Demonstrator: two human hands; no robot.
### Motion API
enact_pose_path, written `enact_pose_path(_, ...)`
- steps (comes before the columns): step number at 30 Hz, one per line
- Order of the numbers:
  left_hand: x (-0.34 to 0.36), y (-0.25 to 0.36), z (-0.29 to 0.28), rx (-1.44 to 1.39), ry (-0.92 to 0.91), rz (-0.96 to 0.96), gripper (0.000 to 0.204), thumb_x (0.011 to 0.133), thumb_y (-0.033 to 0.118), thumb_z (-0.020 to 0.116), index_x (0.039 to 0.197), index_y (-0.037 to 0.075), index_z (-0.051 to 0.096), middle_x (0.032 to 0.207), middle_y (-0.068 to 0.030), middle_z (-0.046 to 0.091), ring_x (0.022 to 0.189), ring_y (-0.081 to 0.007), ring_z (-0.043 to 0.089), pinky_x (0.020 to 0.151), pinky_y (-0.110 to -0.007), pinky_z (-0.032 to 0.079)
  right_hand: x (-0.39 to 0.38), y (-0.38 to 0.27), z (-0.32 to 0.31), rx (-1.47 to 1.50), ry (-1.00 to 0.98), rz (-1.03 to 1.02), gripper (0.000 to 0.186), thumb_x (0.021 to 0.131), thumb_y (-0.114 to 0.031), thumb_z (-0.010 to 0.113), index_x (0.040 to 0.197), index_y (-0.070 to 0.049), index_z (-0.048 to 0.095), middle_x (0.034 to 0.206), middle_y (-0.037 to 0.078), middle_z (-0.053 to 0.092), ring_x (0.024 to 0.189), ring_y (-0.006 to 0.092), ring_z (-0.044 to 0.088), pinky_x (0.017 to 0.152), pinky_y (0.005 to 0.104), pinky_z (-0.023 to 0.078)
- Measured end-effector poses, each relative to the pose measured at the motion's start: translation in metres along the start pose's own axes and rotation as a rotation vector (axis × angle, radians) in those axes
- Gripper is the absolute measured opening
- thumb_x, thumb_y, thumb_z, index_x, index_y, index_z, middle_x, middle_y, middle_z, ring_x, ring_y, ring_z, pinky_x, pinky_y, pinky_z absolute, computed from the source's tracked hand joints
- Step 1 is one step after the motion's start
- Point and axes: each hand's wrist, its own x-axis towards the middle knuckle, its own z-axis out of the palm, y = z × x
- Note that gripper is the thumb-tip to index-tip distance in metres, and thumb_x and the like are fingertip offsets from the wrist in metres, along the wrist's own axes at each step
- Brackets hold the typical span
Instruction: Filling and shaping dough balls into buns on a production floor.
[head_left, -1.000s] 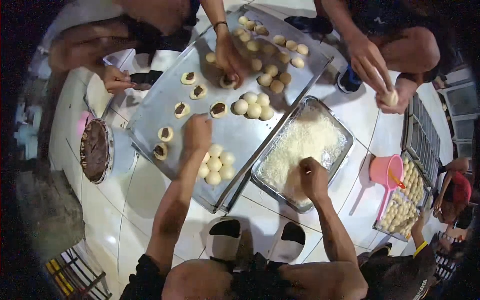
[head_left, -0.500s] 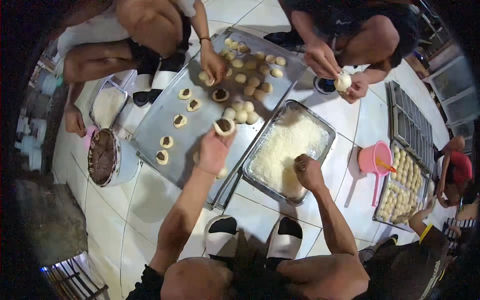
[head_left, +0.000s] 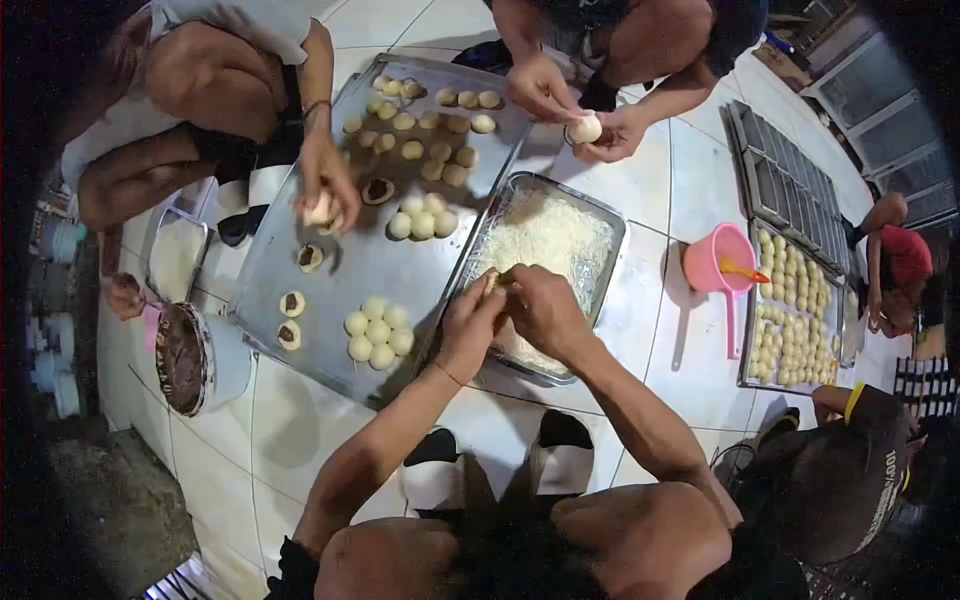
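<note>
Over the near-left edge of a metal tray (head_left: 607, 292) filled with pale shreds like grated cheese (head_left: 535, 228), my two hands meet. My left hand (head_left: 470, 325) is closed around a dough piece (head_left: 490, 282), mostly hidden by the fingers. The fingers of my right hand (head_left: 545, 312) are pinched together against it; what they hold is hidden. To the left, a large metal sheet (head_left: 285, 345) bears clustered dough balls (head_left: 378, 332) and flattened dough rounds topped with dark brown filling (head_left: 290, 334). A co-worker's hand (head_left: 325, 185) holds a dough piece above that sheet.
Left stands a bucket of dark brown filling (head_left: 190, 350) beside a container of white powder (head_left: 178, 255). Another co-worker shapes a dough ball (head_left: 584, 128) at the top. On the right are a pink dipper (head_left: 718, 262), a tray of shaped dough (head_left: 790, 340) and empty baking moulds (head_left: 785, 180).
My left hand, carrying the filled dough round, has moved right and down to the cheese tray. My right hand has risen from the shreds to meet it. The view has shifted.
</note>
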Motion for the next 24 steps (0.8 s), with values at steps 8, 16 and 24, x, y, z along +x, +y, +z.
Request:
enact_pose_path(8, -0.011, 0.034, -0.004, -0.034, -0.030, -0.029, 0.032, 0.097, 0.006, 0.051, 0.129, 0.007, 0.052, 0.114, -0.0095, 0.061, 0.093, -0.0173, 0.061, 0.079, -0.028, 0.055, -0.010, 0.018, -0.033, 0.308, -0.007, 0.424, 0.029, 0.080, -0.002, 0.071, 0.108, 0.000, 0.062, 0.099, 0.010, 0.067, 0.073, 0.0169, 0.060, 0.068, 0.0282, 0.050)
enact_pose_path(16, -0.010, 0.039, -0.010, 0.228, -0.048, -0.060, 0.043, 0.095, -0.003, 0.047, 0.136, 0.010, 0.048, 0.119, -0.0106, 0.060, 0.088, -0.0160, 0.061, 0.076, -0.026, 0.057, -0.010, 0.008, -0.005, 0.495, -0.015, 0.118, 0.019, 0.083, -0.005, 0.069, 0.101, 0.000, 0.066, 0.100, 0.011, 0.066, 0.078, 0.0193, 0.060, 0.070, 0.0279, 0.049)
enact_pose_path(24, -0.024, 0.069, 0.037, 0.807, -0.050, 0.416, 0.040, 0.091, -0.005, 0.051, 0.130, 0.004, 0.052, 0.113, -0.0103, 0.063, 0.086, -0.0140, 0.060, 0.077, -0.025, 0.053, 0.000, -0.013, -0.014, 0.139, 0.136, -0.297, 0.019, 0.082, -0.003, 0.072, 0.101, -0.002, 0.070, 0.085, 0.007, 0.062, 0.074, 0.0147, 0.056, 0.070, 0.0266, 0.049)
